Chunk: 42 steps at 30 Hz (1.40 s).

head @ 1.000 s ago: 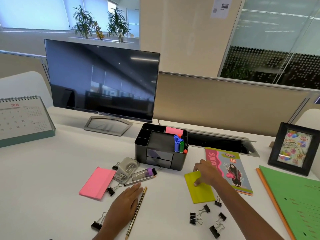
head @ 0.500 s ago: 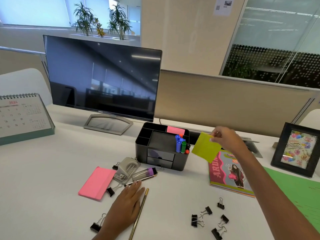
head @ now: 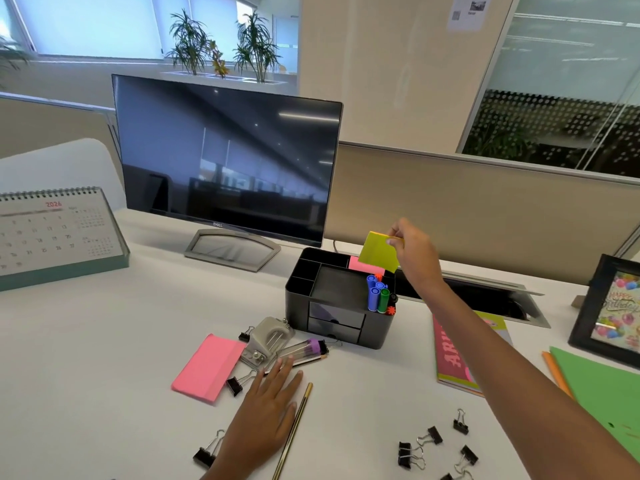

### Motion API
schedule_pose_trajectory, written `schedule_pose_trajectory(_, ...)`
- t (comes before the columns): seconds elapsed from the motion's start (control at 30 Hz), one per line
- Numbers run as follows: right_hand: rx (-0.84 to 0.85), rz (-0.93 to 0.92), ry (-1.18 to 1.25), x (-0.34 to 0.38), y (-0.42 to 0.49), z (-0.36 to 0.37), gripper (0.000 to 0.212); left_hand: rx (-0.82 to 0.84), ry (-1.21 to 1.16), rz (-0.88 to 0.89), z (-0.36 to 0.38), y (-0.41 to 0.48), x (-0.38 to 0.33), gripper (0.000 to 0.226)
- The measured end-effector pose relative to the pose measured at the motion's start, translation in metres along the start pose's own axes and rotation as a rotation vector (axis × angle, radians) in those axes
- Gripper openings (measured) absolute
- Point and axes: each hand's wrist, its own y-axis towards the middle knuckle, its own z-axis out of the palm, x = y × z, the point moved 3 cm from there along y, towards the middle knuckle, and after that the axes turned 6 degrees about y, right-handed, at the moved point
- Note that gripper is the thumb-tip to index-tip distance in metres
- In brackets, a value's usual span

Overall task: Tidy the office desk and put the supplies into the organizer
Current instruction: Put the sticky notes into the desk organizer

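My right hand [head: 410,249] pinches the light, floppy yellow sticky pad [head: 379,251] by its top edge just above the organizer [head: 332,317]'s back-right compartment, my left hand [head: 266,414] lying flat, open, in front.

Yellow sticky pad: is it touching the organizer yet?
Apart. The head view shows the yellow sticky pad pinched in the right hand, held in the air above the organizer, over its back compartment.

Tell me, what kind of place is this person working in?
Most likely an open-plan office. A computer monitor and a desk calendar stand on a white desk, with a low partition behind and glass-walled rooms beyond.
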Motion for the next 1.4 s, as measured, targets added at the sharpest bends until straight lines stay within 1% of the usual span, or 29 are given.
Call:
schedule_pose_trajectory(0.07,0.082,0.035,0.008,-0.006,0.001,0.014,0.004,0.003,-0.005,-0.004,0.0,0.0,0.0,0.049)
schedule_pose_trajectory(0.17,0.167,0.073,0.02,-0.016,0.002,0.029,0.012,0.012,-0.029,0.0,-0.001,0.001,0.0,0.05)
schedule_pose_trajectory(0.33,0.171,0.159,0.005,-0.032,-0.003,0.039,0.023,0.038,-0.029,-0.022,-0.003,0.0,0.0,0.05)
schedule_pose_trajectory(0.43,0.066,0.169,0.068,-0.035,-0.016,0.031,0.025,0.039,-0.038,-0.031,-0.005,0.0,0.0,0.049)
schedule_pose_trajectory(0.57,-0.208,0.148,0.186,-0.037,-0.052,0.014,0.023,0.039,-0.063,-0.043,-0.007,0.0,-0.001,0.048)
schedule_pose_trajectory(0.63,-0.329,0.17,0.245,-0.04,-0.078,0.013,0.023,0.033,-0.079,-0.055,-0.011,0.0,-0.002,0.049)
schedule_pose_trajectory(0.7,-0.393,0.221,0.287,-0.046,-0.108,0.02,0.023,0.035,-0.1,-0.063,-0.015,-0.001,-0.004,0.05)
schedule_pose_trajectory(0.73,-0.389,0.257,0.291,-0.049,-0.124,0.026,0.023,0.031,-0.109,-0.069,-0.018,-0.001,-0.005,0.049)
schedule_pose_trajectory(0.8,-0.292,0.31,0.258,-0.052,-0.153,0.042,0.025,0.009,-0.116,-0.095,-0.02,-0.002,-0.006,0.047)
schedule_pose_trajectory(0.9,-0.002,0.36,0.188,-0.045,-0.188,0.068,0.032,-0.067,-0.095,-0.121,-0.02,-0.005,-0.006,0.043)
schedule_pose_trajectory(0.93,0.096,0.372,0.146,-0.042,-0.196,0.077,0.038,-0.091,-0.075,-0.125,-0.021,-0.005,-0.006,0.043)
schedule_pose_trajectory(0.97,0.195,0.373,0.083,-0.037,-0.202,0.084,0.052,-0.11,-0.055,-0.128,-0.023,-0.004,-0.005,0.042)
schedule_pose_trajectory(1.03,0.359,0.338,-0.077,-0.032,-0.207,0.095,0.088,-0.149,-0.038,-0.161,-0.033,0.001,-0.003,0.039)
schedule_pose_trajectory(1.07,0.405,0.315,-0.139,-0.031,-0.209,0.098,0.102,-0.159,-0.031,-0.195,-0.039,0.005,0.0,0.042)
schedule_pose_trajectory(1.13,0.439,0.291,-0.208,-0.033,-0.21,0.1,0.13,-0.153,0.04,-0.284,-0.047,0.013,0.012,0.046)
schedule_pose_trajectory(1.17,0.443,0.287,-0.23,-0.033,-0.211,0.1,0.137,-0.111,0.086,-0.349,-0.05,0.018,0.021,0.048)
schedule_pose_trajectory(1.2,0.439,0.293,-0.238,-0.036,-0.213,0.101,0.137,-0.035,0.125,-0.427,-0.051,0.022,0.031,0.047)
schedule_pose_trajectory(1.23,0.422,0.299,-0.232,-0.037,-0.214,0.102,0.131,0.035,0.135,-0.515,-0.052,0.025,0.041,0.045)
schedule_pose_trajectory(1.27,0.436,0.297,-0.231,-0.038,-0.214,0.103,0.121,0.088,0.114,-0.591,-0.052,0.027,0.05,0.047)
schedule_pose_trajectory(1.33,0.473,0.3,-0.263,-0.038,-0.215,0.102,0.093,0.228,0.07,-0.704,-0.051,0.027,0.062,0.066)
schedule_pose_trajectory(1.37,0.505,0.317,-0.27,-0.037,-0.217,0.101,0.084,0.293,0.058,-0.756,-0.052,0.025,0.065,0.072)
schedule_pose_trajectory(1.4,0.517,0.3,-0.297,-0.04,-0.219,0.103,0.079,0.328,0.062,-0.789,-0.049,0.025,0.068,0.073)
